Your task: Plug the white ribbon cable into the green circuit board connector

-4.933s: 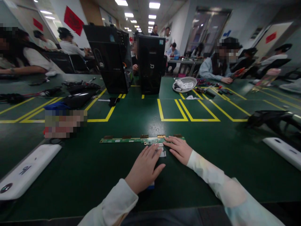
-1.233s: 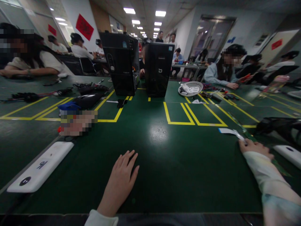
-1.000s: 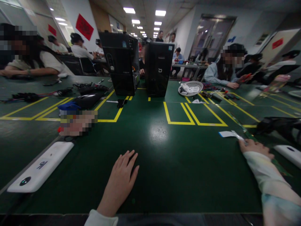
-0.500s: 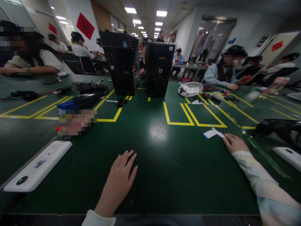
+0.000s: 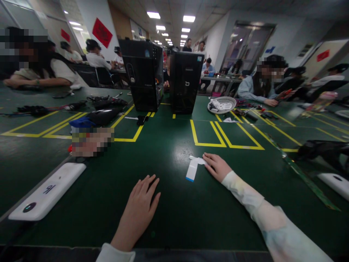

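Right hand: lies low, palm down, fingers at one end of the cable; impossible to make out whether pinching or merely pressing.
Left hand: rests palm down with fingers extended, gripping nothing, apart from the cable.
Cable: lies just left of the right hand, between both hands, blue end turned toward the near edge of the surface.
Slip: likely with contact at one end only; could slide free of the right hand.
Crease: possible at the bend, from a pull or push on that end, given a thin, flat make.
Contacts: could scuff at the blue end through dragging along the surface.
Board: lies right of the right hand; could get knocked by the sleeve during a wide outward sweep.
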The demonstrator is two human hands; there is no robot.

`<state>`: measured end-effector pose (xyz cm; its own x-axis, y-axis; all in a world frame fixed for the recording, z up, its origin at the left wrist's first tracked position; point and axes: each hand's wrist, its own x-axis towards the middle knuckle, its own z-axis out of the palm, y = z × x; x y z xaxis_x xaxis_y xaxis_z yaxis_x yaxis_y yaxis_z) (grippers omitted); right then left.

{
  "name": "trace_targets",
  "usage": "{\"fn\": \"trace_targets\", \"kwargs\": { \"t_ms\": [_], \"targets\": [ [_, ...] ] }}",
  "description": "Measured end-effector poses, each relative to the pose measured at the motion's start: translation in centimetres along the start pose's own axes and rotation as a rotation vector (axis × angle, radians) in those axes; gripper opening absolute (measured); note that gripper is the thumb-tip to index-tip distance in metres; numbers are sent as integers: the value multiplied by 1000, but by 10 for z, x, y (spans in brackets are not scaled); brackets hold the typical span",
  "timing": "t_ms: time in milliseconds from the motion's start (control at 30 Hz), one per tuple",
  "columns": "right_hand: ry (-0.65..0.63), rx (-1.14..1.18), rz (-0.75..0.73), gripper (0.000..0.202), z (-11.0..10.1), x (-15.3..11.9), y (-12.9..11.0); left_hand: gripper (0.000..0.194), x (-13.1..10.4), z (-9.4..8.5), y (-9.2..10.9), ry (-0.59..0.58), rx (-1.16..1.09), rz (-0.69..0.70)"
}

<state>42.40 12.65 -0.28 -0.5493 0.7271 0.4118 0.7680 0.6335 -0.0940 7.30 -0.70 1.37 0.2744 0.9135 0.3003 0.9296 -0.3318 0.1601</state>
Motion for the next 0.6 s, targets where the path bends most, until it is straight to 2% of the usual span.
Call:
{"fn": "trace_targets", "kwargs": {
  "t_ms": [133, 267, 400, 600],
  "targets": [
    [-46, 85, -101, 42, 2, 9, -51, 45, 0, 1, 0, 0, 1, -5],
    [-77, 154, -165, 42, 2, 10, -83, 43, -1, 1, 0, 14, 2, -4],
    [-110, 215, -232, 41, 0, 8, -101, 43, -1, 1, 0, 17, -1, -10],
    [-176, 283, -300, 41, -12, 6, -115, 44, 0, 0, 1, -18, 13, -23]
  ]
}}
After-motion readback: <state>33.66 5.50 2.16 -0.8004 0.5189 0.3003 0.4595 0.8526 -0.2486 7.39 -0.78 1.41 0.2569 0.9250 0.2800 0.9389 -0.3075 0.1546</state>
